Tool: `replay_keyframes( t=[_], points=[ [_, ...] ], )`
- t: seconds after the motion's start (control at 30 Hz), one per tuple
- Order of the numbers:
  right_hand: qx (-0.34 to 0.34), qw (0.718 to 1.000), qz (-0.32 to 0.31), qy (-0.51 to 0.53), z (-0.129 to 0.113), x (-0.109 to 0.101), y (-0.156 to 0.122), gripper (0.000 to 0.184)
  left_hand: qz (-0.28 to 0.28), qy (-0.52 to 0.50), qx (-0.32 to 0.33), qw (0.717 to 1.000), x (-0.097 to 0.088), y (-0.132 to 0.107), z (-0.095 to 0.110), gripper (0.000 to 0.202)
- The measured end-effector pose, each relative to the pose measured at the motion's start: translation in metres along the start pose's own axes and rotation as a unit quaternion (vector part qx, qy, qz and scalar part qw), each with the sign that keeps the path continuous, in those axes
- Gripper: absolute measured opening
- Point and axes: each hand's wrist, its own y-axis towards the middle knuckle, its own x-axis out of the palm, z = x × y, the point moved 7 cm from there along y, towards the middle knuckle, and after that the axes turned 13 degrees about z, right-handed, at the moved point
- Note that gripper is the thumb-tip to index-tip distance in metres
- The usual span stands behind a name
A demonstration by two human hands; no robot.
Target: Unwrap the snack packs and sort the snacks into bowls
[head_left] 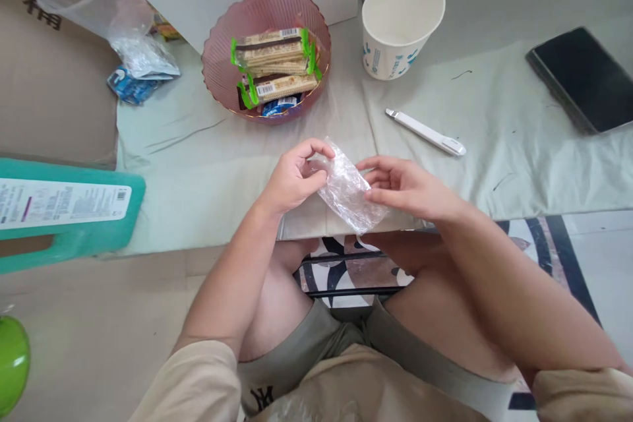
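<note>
Centre of frame: clear wrapper, crinkled, by the near edge of the counter. My left grip pinches its left side. My right grip meets its right side, fingers curled; I can't tell whether it closes. Bowl upper middle, cup right of it.

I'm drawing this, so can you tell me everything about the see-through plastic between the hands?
The plastic looks thin, clear, shiny and crinkled, and roughly rectangular. It slants down to the right, over the near edge of the table. The left hand pinches its upper-left side; the right hand touches its right edge.
</note>
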Motion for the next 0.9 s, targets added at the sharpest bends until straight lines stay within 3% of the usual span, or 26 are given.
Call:
replay_keyframes(
  t=[0.1, 0.17, 0.3, 0.37, 0.47, 0.6, 0.7, 0.8, 0.9],
  points=[
    [0.002, 0.998, -0.043, -0.044, -0.002, 0.010, -0.003, 0.030, 0.018, 0.057, 0.062, 0.996, -0.001, 0.003, -0.002, 0.032],
    [-0.005, 0.998, -0.039, -0.058, -0.004, 0.009, -0.003, 0.023, 0.072, 0.135, 0.133, 0.979, -0.009, 0.003, 0.001, 0.038],
    [-0.038, 0.996, -0.002, -0.080, -0.006, 0.006, 0.000, 0.016, 0.265, 0.277, 0.300, 0.874, -0.026, -0.014, 0.027, 0.026],
    [-0.064, 0.995, 0.013, -0.079, -0.008, 0.005, 0.001, 0.016, 0.263, 0.305, 0.335, 0.852, -0.018, -0.022, 0.036, 0.018],
    [-0.093, 0.994, -0.002, -0.052, -0.012, 0.007, 0.000, 0.017, 0.151, 0.299, 0.340, 0.879, 0.007, -0.025, 0.036, 0.031],
    [-0.113, 0.993, -0.028, 0.010, -0.020, 0.007, -0.004, 0.014, 0.033, 0.238, 0.269, 0.933, 0.025, -0.019, 0.024, 0.050],
    [-0.123, 0.992, -0.027, 0.018, -0.023, 0.006, -0.006, 0.014, 0.012, 0.201, 0.224, 0.954, 0.025, -0.015, 0.019, 0.055],
    [-0.141, 0.990, -0.023, 0.014, -0.024, 0.006, -0.007, 0.020, 0.019, 0.181, 0.167, 0.969, 0.023, -0.014, 0.016, 0.045],
    [-0.158, 0.986, 0.057, -0.019, -0.022, -0.004, -0.005, 0.025, 0.065, 0.169, 0.098, 0.979, 0.017, -0.013, 0.012, 0.031]
  ],
)
